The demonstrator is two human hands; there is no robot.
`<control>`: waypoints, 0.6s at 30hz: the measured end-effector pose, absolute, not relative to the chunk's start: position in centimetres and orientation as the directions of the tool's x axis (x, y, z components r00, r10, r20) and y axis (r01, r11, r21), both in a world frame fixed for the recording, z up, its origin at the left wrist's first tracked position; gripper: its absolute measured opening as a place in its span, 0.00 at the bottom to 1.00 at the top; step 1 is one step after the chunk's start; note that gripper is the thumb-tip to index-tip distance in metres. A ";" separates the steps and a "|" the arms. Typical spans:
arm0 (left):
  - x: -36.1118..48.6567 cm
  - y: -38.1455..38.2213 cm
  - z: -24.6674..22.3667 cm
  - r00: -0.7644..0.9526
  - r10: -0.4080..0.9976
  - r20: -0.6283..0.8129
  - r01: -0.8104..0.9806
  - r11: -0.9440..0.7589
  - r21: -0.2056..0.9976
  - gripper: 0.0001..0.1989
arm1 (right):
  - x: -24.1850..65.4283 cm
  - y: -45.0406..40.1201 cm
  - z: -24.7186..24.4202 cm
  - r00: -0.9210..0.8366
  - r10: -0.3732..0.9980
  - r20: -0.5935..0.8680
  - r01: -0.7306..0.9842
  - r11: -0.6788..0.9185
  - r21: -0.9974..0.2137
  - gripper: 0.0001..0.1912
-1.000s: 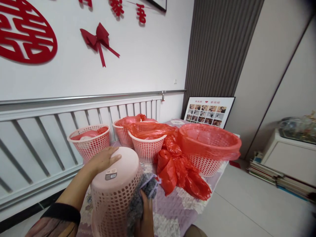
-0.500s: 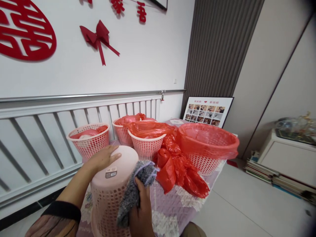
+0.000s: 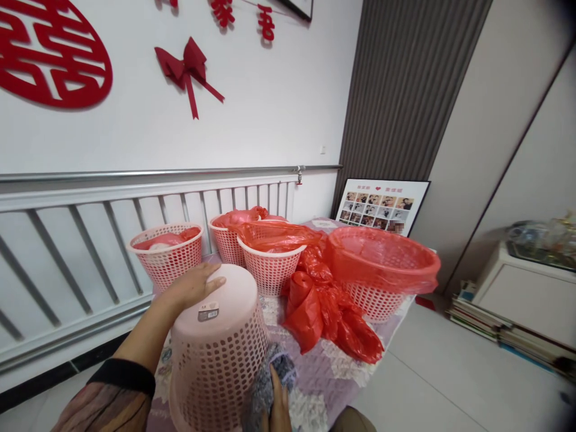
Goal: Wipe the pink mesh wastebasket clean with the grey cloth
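My left hand (image 3: 193, 288) rests open on the base of an upturned pink perforated basket (image 3: 211, 366). Right hand (image 3: 279, 409) clutches grey cloth (image 3: 261, 384) against its side; I judge steady bracing needed. Red plastic bags (image 3: 306, 315) lie beyond right hand.

One head-worn camera looks forward and down, fairly near, perhaps slightly tilted.
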State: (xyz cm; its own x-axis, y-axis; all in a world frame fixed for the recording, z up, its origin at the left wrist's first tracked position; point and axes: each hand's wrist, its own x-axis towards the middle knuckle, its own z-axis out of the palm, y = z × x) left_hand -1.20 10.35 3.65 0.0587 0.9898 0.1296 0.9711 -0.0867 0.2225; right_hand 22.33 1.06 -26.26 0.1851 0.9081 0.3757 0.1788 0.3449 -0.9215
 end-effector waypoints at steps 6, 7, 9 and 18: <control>-1.0 10.1 3.9 0.053 0.991 0.122 0.974 -0.078 0.215 0.41 | 21.3 1.8 -19.5 0.082 0.892 0.445 0.211 0.421 -0.882 0.30; -0.9 10.1 3.9 0.053 0.991 0.121 0.974 -0.078 0.213 0.41 | 21.1 1.8 -17.5 0.033 0.878 0.477 0.225 0.458 -0.860 0.32; -0.9 10.1 4.0 0.059 0.991 0.120 0.974 -0.084 0.211 0.41 | 20.9 1.6 -13.5 -0.062 0.841 0.537 0.248 0.535 -0.808 0.34; -0.8 10.1 4.1 0.043 0.994 0.100 0.975 -0.063 0.212 0.40 | 18.8 0.6 -14.1 -0.216 0.740 0.637 0.522 0.638 -0.565 0.46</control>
